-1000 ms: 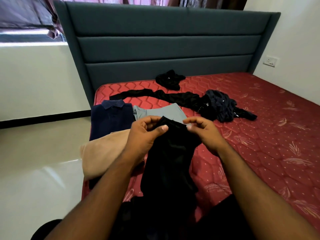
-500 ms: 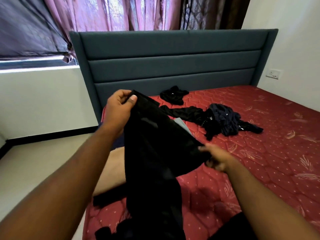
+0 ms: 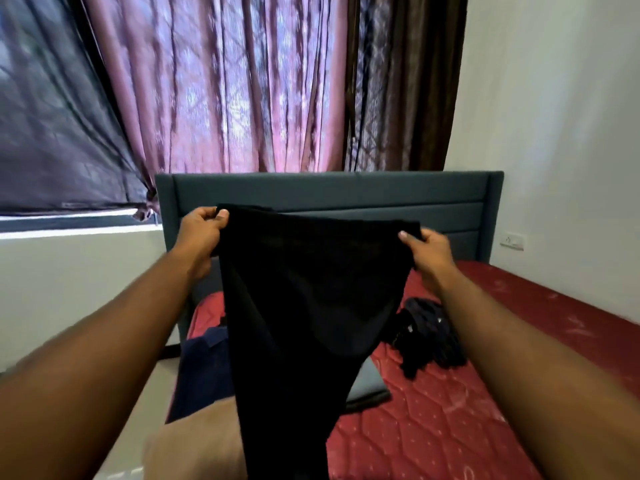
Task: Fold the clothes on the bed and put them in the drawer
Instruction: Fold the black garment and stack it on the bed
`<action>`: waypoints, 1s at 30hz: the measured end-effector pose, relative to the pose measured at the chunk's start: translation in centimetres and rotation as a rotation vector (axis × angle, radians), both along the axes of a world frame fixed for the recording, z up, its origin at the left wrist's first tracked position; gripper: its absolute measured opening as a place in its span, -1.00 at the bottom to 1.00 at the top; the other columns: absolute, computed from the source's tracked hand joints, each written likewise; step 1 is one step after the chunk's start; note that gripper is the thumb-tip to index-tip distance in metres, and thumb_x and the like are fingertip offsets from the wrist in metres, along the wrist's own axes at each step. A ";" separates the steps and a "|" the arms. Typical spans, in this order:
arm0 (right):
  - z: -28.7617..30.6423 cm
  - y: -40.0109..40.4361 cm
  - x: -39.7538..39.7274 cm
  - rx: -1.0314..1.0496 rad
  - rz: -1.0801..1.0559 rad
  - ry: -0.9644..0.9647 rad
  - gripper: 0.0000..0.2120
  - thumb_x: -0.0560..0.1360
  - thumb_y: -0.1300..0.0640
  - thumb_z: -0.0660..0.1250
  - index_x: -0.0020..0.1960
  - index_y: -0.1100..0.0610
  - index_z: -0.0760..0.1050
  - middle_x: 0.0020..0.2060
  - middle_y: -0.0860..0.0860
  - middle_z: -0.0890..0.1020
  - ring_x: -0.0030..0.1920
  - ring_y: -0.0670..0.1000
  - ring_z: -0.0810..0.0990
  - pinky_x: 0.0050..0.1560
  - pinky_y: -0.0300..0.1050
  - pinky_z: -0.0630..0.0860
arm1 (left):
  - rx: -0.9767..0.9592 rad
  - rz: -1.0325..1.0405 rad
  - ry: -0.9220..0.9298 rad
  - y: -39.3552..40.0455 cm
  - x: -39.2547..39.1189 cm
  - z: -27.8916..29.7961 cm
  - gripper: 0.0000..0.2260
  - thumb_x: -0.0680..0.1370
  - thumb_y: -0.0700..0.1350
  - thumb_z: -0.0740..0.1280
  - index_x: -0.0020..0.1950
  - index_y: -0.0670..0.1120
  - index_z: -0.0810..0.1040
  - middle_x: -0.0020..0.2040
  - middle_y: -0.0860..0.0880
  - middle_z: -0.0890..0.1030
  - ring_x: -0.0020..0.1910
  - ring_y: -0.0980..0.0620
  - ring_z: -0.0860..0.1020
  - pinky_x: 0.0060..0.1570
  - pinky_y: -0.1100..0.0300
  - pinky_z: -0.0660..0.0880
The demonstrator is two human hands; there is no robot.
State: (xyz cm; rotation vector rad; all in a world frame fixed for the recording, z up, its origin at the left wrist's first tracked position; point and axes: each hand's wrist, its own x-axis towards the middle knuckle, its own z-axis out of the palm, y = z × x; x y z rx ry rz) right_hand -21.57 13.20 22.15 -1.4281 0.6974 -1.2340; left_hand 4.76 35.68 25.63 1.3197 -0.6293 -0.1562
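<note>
A pair of black trousers (image 3: pixel 304 306) hangs in the air in front of me, spread by its top edge. My left hand (image 3: pixel 201 233) pinches the left corner and my right hand (image 3: pixel 427 252) pinches the right corner, both raised at headboard height. Below lies the bed with its red mattress (image 3: pixel 450 427). On it are a folded navy shirt (image 3: pixel 204 372), a folded grey garment (image 3: pixel 369 386), a folded beige garment (image 3: pixel 197 452) and a crumpled pile of dark clothes (image 3: pixel 429 334). The trousers hide the middle of the bed. No drawer is in view.
A dark teal padded headboard (image 3: pixel 346 192) stands behind the bed, with pink and brown curtains (image 3: pixel 242 81) above it. A white wall with a socket (image 3: pixel 512 241) runs along the right. Pale floor (image 3: pixel 117 469) lies left of the bed.
Both hands have risen and moved apart, stretching the trousers' top edge wide. My view has tilted upward, showing more curtain and less of the bed.
</note>
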 end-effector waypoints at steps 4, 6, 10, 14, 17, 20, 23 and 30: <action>11.3 0.8 -1.1 -0.157 0.019 0.182 -0.88 0.61 0.17 0.25 -0.09 0.10 0.51 -0.41 -0.01 0.44 -0.63 -0.17 0.33 -0.64 -0.38 0.19 | 0.010 0.081 -0.070 0.3 1.3 6.3 -0.89 0.60 -0.15 0.33 0.10 -0.14 0.56 -0.14 -0.02 0.59 -0.23 0.10 0.52 -0.26 0.30 0.44; 15.7 1.5 -2.1 -0.169 0.043 0.234 -0.83 0.63 0.12 0.21 -0.12 0.08 0.47 -0.38 0.00 0.44 -0.54 -0.11 0.33 -0.61 -0.37 0.24 | 0.077 0.095 -0.053 0.4 1.3 9.9 -0.93 0.61 -0.17 0.31 -0.04 -0.14 0.54 -0.24 -0.04 0.49 -0.38 0.08 0.40 -0.39 0.30 0.32; 22.3 3.6 -4.8 -0.216 0.030 0.209 -0.87 0.65 0.11 0.18 -0.06 0.06 0.45 -0.22 0.02 0.49 -0.46 -0.07 0.43 -0.57 -0.32 0.34 | -0.049 -0.154 0.105 1.9 -1.8 16.3 -0.78 0.68 -0.21 0.13 -0.14 -0.06 0.42 -0.19 -0.01 0.49 -0.36 0.09 0.54 -0.61 0.36 0.38; 27.7 6.5 -9.0 -0.193 0.127 -0.099 -0.91 0.65 0.15 0.17 0.10 0.04 0.43 -0.11 0.00 0.53 -0.47 -0.11 0.60 -0.58 -0.34 0.44 | -0.513 -0.448 -0.031 5.1 -6.1 20.4 -0.88 0.66 -0.14 0.18 -0.01 -0.14 0.46 -0.14 -0.11 0.68 -0.19 -0.13 0.69 -0.31 0.11 0.63; 29.4 6.2 -11.7 -0.127 0.222 -0.103 -0.85 0.64 0.12 0.19 0.17 0.08 0.45 0.00 0.01 0.55 -0.32 -0.02 0.67 -0.51 -0.28 0.53 | -0.543 -0.531 -0.183 5.9 -7.2 22.2 -0.80 0.52 -0.03 0.31 0.03 -0.12 0.53 -0.14 -0.05 0.71 -0.14 -0.08 0.70 -0.22 0.18 0.62; 26.8 3.0 -11.7 0.059 0.242 0.129 -0.90 0.60 0.16 0.25 -0.03 0.15 0.52 -0.03 0.01 0.54 -0.30 -0.06 0.64 -0.50 -0.29 0.55 | -0.196 -0.434 -0.122 2.2 -5.3 20.5 -0.76 0.52 -0.08 0.34 0.09 -0.21 0.53 -0.13 -0.11 0.71 -0.28 -0.06 0.69 -0.35 0.19 0.62; 21.5 -2.3 -8.8 0.211 0.208 0.382 -0.85 0.60 0.21 0.26 0.09 0.30 0.48 0.12 0.22 0.51 -0.17 0.16 0.62 -0.45 -0.06 0.62 | 0.365 -0.287 0.028 -3.9 -2.9 15.8 -0.65 0.55 -0.17 0.38 0.23 -0.35 0.42 0.08 -0.30 0.59 -0.41 -0.17 0.64 -0.47 0.08 0.61; 28.4 -7.2 -5.2 -0.334 0.035 -0.311 -0.88 0.62 0.28 0.18 0.11 0.20 0.47 0.00 0.16 0.58 -0.21 0.00 0.61 -0.31 -0.22 0.59 | -0.487 -0.291 -0.083 -12.7 -3.3 23.4 -0.81 0.63 -0.19 0.26 0.19 -0.26 0.47 0.11 -0.19 0.58 -0.10 -0.02 0.60 -0.28 0.24 0.62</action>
